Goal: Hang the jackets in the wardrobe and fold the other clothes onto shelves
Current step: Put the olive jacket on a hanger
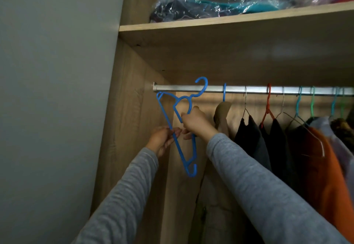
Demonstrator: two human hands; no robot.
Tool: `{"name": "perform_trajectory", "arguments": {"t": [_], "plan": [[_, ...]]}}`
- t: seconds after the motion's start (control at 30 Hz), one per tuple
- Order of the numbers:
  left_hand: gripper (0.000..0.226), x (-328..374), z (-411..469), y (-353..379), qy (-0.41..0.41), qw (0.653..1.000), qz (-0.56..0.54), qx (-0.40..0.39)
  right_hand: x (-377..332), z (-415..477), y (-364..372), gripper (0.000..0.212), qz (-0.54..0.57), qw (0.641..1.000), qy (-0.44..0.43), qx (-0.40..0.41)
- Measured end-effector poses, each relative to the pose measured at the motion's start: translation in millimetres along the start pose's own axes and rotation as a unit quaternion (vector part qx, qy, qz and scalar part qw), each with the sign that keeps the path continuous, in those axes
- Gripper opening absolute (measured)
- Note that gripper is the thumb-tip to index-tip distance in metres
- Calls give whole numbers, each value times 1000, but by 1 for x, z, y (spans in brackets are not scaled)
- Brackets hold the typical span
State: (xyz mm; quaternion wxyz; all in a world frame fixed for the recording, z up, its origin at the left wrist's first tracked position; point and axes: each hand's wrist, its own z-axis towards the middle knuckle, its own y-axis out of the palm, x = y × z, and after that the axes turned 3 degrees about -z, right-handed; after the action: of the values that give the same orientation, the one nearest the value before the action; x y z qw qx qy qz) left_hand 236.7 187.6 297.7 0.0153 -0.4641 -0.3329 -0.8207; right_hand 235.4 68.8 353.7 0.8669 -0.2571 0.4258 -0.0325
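Note:
A bare blue plastic hanger (180, 147) is tilted steeply in front of the wardrobe's metal rail (249, 89), its hook up at the rail's left end. My left hand (162, 140) pinches the hanger's long bar about halfway down. My right hand (197, 123) grips the hanger just below its neck. To the right a beige jacket (222, 117) hangs on another blue hanger, then dark garments (252, 140) and an orange one (321, 167).
The wardrobe's left side panel (134, 128) stands close behind the hanger. Above the rail a wooden shelf (210, 23) carries a clear plastic bag of clothes (220, 2) and folded items at the far right. A grey wall (57, 90) fills the left.

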Motion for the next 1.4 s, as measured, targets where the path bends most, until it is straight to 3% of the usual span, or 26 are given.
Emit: {"name": "perform_trajectory", "arguments": {"t": [0.3,0.43,0.5,0.6,0.7,0.8,0.83,0.97,1.07,1.23,1.4], "plan": [[27,18,-148,-35,-35,998,45,-16,0,-121,14,14,21,995,-43,85],[24,4,-207,-51,2,980,195,33,11,-195,19,18,-13,996,-8,88],[36,-7,-230,-65,76,946,305,76,22,-232,19,25,-48,995,25,89],[53,-29,-274,-78,167,875,448,74,42,-288,13,25,-122,986,61,91],[50,-38,-327,-78,237,798,554,-23,56,-340,-1,24,-178,978,84,71],[44,-51,-362,-90,212,711,660,-118,71,-384,-19,24,-228,968,87,58],[40,-55,-383,-90,197,702,671,-133,78,-406,-29,25,-244,965,88,50],[32,-53,-449,-80,170,746,619,-175,94,-462,-58,33,-253,966,53,21],[30,-49,-494,-79,119,752,619,-191,102,-494,-70,35,-226,973,18,-35],[23,-34,-567,-91,57,774,615,-140,100,-539,-69,30,-133,978,-22,-159],[21,-20,-657,-122,-27,778,623,-74,89,-599,-51,26,-71,958,-15,-278]]}}
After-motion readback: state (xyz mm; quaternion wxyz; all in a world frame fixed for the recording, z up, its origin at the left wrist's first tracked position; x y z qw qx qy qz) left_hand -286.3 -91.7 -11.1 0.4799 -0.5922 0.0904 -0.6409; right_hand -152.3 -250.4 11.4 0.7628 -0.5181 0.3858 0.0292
